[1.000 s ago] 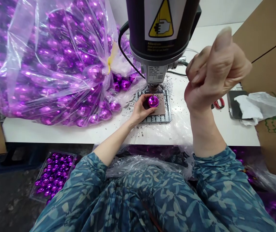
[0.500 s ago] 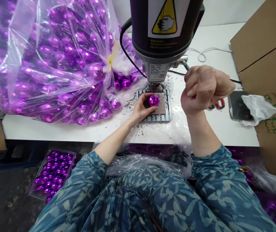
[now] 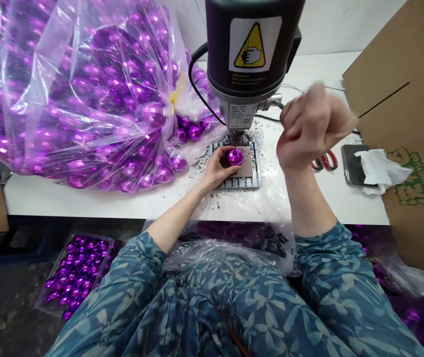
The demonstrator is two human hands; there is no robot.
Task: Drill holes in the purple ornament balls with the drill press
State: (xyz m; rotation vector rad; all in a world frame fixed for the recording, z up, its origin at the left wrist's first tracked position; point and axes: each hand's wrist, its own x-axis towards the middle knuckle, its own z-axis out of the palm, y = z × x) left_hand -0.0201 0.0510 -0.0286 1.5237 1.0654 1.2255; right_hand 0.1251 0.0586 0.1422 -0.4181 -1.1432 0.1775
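Note:
A shiny purple mirror ball (image 3: 235, 157) rests on a flat board (image 3: 247, 168) on the slotted base of a bench drill press (image 3: 254, 64). My left hand (image 3: 216, 170) is closed around the ball's left side, thumb in front and fingers behind. Right above the ball's top is the drill bit (image 3: 235, 147); whether it has entered the ball I cannot tell. My right hand (image 3: 310, 126), slightly blurred, is raised in a fist at the end of the press's feed lever (image 3: 279, 103); the fingers hide the lever's grip.
Left on the white table lies a big clear bag (image 3: 96, 99) of purple balls. Red-handled scissors (image 3: 325, 161), a phone (image 3: 353, 166), white tissue (image 3: 381, 171) and a cardboard box (image 3: 401, 109) are at right. Below left is a clear bin (image 3: 74, 277) of balls. Dark shavings surround the base.
My view has shifted slightly. My right fist on the lever has moved a little and is now more blurred. My left hand still holds the ball in the same spot.

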